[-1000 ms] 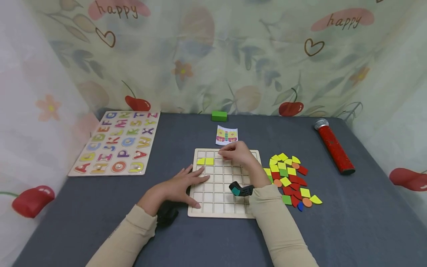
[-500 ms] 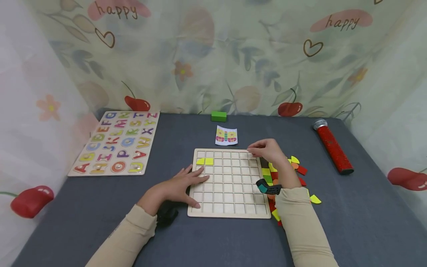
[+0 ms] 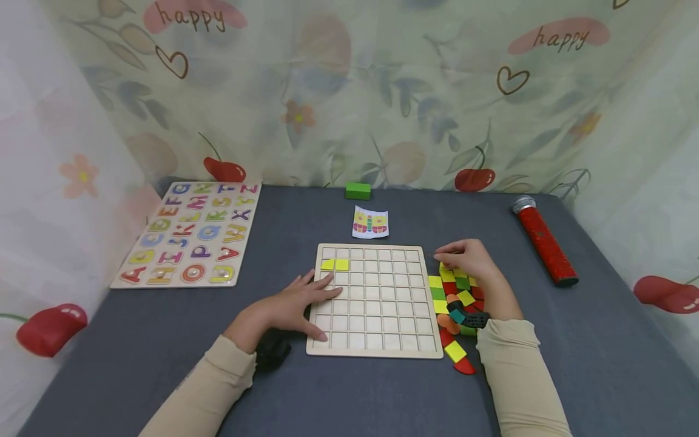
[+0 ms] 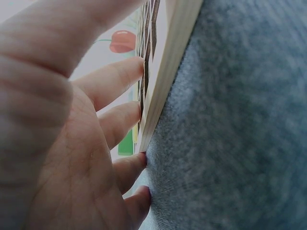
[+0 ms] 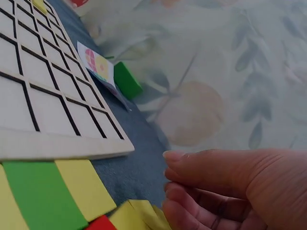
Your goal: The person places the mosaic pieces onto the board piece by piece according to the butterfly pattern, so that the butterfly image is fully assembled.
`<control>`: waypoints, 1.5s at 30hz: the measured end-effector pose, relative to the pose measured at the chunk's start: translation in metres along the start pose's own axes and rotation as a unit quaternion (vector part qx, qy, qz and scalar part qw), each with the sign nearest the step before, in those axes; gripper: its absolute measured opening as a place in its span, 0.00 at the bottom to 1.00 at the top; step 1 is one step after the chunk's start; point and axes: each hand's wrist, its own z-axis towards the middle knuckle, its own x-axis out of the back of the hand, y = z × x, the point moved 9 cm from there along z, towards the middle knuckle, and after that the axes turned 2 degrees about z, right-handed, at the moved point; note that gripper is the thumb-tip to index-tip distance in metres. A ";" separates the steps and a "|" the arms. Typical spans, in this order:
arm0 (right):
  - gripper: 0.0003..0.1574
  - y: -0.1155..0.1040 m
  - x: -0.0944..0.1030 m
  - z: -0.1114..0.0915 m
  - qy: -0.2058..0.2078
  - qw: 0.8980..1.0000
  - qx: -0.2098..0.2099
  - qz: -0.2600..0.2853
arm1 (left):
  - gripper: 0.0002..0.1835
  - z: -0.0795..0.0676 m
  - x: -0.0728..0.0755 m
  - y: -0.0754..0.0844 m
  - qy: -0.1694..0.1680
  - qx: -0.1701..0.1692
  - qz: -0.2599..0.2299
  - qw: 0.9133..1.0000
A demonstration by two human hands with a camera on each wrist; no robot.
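Note:
A wooden grid board (image 3: pixel 377 300) lies on the dark table with two yellow tiles, a corner-cut tile (image 3: pixel 327 264) and a square tile (image 3: pixel 341 264), side by side near its upper left. My left hand (image 3: pixel 295 303) rests on the board's left edge with fingers spread; in the left wrist view some fingertips (image 4: pixel 134 68) are over the grid. My right hand (image 3: pixel 472 261) hovers at the far end of a pile of coloured tiles (image 3: pixel 455 351), right of the board. Its thumb and fingers are loosely bent close together, and nothing shows between them in the right wrist view.
Behind the board lie a butterfly picture card (image 3: pixel 370 223) and a green block (image 3: pixel 357 191). An alphabet puzzle board (image 3: pixel 188 233) is at the left, and a red microphone (image 3: pixel 545 243) at the right. A patterned curtain (image 3: pixel 349 91) hangs at the back.
My right hand has moved right, from above the board's upper part to the tile pile. My left hand stays in place. The two yellow tiles on the board have not moved.

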 end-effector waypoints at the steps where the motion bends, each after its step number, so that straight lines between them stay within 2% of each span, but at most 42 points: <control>1: 0.23 0.003 0.002 0.000 0.004 1.000 -0.003 -0.002 | 0.48 0.000 0.000 0.000 0.000 -0.001 0.001 1.000; 8: 0.20 0.018 0.011 -0.002 0.001 1.000 -0.013 -0.020 | 0.48 0.001 -0.001 -0.001 0.000 0.001 0.007 1.000; 14: 0.18 0.020 0.011 -0.003 0.002 0.999 -0.002 -0.032 | 0.48 0.001 -0.002 -0.002 -0.001 0.008 0.006 1.000; 27: 0.16 0.009 -0.001 0.002 -0.005 0.998 0.038 -0.057 | 0.48 -0.001 0.000 0.001 0.000 0.008 0.001 1.000; 33: 0.14 0.003 -0.003 0.002 -0.020 0.998 0.053 -0.036 | 0.48 0.000 -0.001 0.000 -0.002 0.010 0.002 1.000; 40: 0.14 -0.005 -0.009 0.004 -0.035 0.998 0.048 -0.011 | 0.48 0.000 0.000 0.000 -0.004 0.007 0.007 1.000; 45: 0.16 -0.017 -0.015 0.004 -0.044 0.996 0.071 -0.001 | 0.48 0.001 -0.001 -0.001 -0.006 0.008 0.007 1.000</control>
